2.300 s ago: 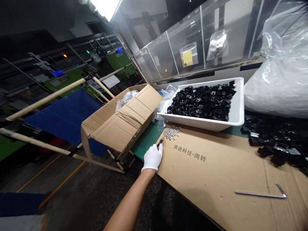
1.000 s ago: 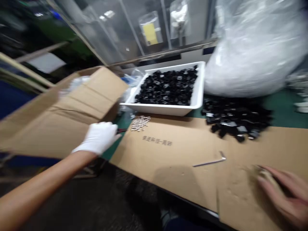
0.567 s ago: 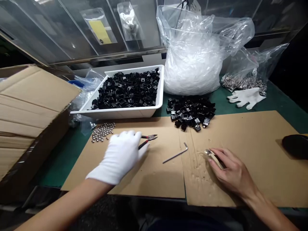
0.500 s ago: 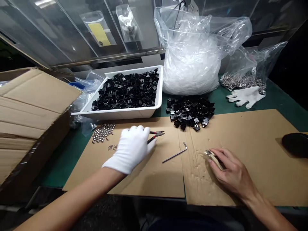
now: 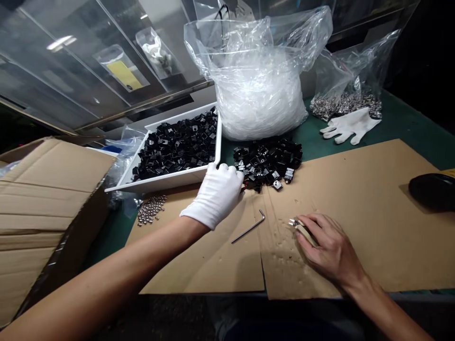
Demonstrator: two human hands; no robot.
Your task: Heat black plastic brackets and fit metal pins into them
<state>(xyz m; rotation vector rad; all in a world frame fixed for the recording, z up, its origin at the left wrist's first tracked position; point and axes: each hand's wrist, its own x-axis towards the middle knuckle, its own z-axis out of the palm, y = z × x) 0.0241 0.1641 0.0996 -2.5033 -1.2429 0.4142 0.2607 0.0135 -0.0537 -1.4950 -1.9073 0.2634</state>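
My left hand (image 5: 220, 192), in a white glove, is closed around pliers, mostly hidden; a bit of them shows at its right side. It lies between the white tray (image 5: 167, 182) of black parts and a loose pile of black parts (image 5: 268, 163). My bare right hand (image 5: 329, 244) is wrapped round a tool with pale handles (image 5: 306, 234), its metal tips pointing left above the cardboard (image 5: 362, 203). Between the hands lies a hex key (image 5: 249, 227). Small metal pieces (image 5: 151, 210) sit left of my gloved hand.
A big clear bag (image 5: 259, 94) stands behind the pile. Back right are a bag of metal pieces (image 5: 346, 104) and a white glove (image 5: 350, 127). A carton (image 5: 53, 189) is at left, a dark object (image 5: 432, 192) at right.
My left hand has moved up and right, to the pile's edge, with the pliers. The right hand still holds its tool. The view has shifted and tilted.
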